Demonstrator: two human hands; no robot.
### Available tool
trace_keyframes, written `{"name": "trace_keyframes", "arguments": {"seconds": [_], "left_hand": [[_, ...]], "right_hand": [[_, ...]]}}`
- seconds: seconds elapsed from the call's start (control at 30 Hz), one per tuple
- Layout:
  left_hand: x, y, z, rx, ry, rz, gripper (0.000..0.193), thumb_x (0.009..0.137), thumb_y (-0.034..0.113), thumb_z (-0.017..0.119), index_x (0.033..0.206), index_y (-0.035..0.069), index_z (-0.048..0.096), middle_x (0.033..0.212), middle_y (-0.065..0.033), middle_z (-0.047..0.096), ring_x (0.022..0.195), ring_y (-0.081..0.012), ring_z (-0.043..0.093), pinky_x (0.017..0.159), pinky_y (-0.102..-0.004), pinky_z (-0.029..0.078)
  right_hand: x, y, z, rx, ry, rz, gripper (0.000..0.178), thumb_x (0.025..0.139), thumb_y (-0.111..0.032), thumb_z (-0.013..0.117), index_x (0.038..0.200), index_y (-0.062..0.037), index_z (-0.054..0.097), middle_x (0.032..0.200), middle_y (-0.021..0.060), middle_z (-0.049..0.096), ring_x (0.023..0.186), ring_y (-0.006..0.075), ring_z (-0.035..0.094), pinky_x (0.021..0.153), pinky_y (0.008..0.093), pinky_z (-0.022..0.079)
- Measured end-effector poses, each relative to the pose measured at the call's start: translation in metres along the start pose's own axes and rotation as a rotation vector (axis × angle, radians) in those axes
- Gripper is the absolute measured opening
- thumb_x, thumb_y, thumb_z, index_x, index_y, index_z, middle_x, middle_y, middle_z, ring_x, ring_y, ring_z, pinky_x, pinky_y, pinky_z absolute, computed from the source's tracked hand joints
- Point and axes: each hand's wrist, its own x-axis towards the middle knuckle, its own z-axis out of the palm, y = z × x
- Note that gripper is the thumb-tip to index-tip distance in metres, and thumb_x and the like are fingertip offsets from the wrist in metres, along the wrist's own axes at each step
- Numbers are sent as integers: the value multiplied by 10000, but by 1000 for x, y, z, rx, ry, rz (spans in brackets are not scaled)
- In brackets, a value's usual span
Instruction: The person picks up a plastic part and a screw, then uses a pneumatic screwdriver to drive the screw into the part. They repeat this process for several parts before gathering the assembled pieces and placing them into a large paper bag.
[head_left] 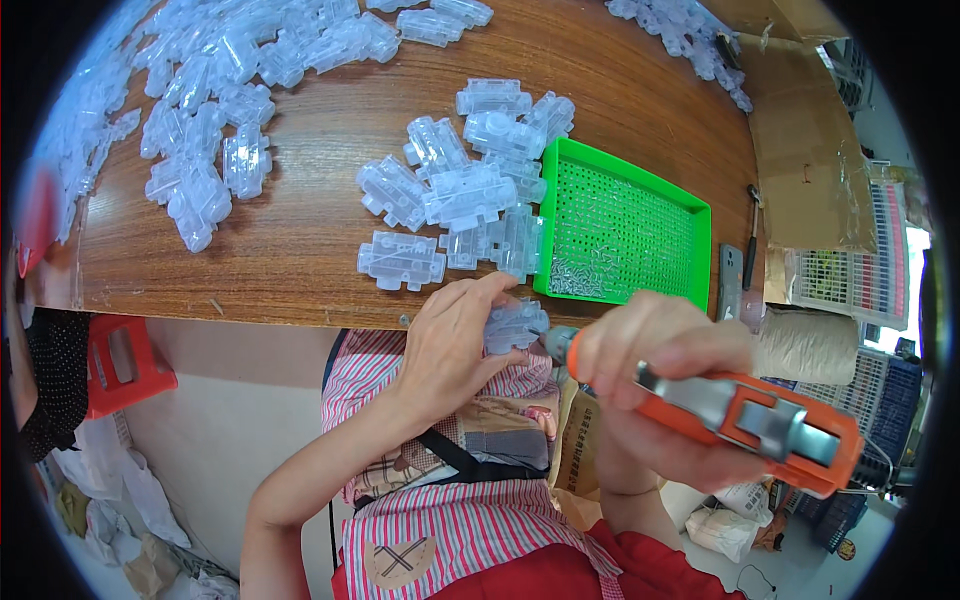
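Observation:
My left hand (448, 335) grips a clear plastic housing (515, 327) at the table's front edge, fingers over its far side and thumb at its near side. In my right hand (665, 375) is an orange electric screwdriver (745, 415), held nearly level with its grey nose pointing left. The tip of the screwdriver meets the right end of the housing; the exact contact spot is too small to make out. Just beyond my left hand lies a loose pile of similar clear housings (470, 195). A green perforated tray (625, 235) stands beside that pile, with small metal screws (580, 278) gathered in its near left corner.
Many more clear housings (215, 120) cover the far left of the table (310, 200). Along the right lie a dark-handled tool (752, 235) and a grey flat object (730, 280), near a cardboard sheet (810, 150). A red stool (125, 365) stands at the left on the floor.

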Motion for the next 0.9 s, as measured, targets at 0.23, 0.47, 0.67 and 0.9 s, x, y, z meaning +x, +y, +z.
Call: {"name": "trace_keyframes", "arguments": {"seconds": [0.23, 0.47, 0.67, 0.9], "left_hand": [[1, -2, 2, -11, 24, 41, 782, 581, 123, 850, 1256, 33, 466, 1009, -92, 644, 974, -301, 601, 832, -388, 479], [2, -3, 2, -48, 24, 25, 784, 592, 122, 842, 1275, 30, 467, 1011, -102, 641, 971, -307, 600, 840, -402, 478], [5, 0, -1, -75, 3, 18, 817, 598, 125, 832, 1322, 40, 463, 1021, -117, 626, 967, -317, 591, 840, -408, 476], [1, 2, -3, 6, -17, 87, 658, 609, 131, 799, 1202, 46, 528, 1010, -120, 599, 983, -314, 564, 823, -410, 471]], "right_hand": [[-10, 18, -4, 17, -28, 80, 775, 821, -729, 550, 1054, 11, 533, 753, 77, 566, 660, 187, 546, 546, 324, 484], [-13, 31, 0, -51, -42, 101, 697, 829, -666, 607, 1009, 4, 539, 740, 82, 550, 664, 194, 539, 569, 328, 482], [-12, 27, 10, -136, -46, 117, 707, 789, -661, 661, 990, 9, 558, 715, 80, 546, 630, 202, 533, 576, 341, 464], [-7, 35, 5, -113, -19, 163, 642, 859, -604, 618, 1013, 14, 541, 699, 86, 542, 590, 173, 513, 482, 302, 445]]}}
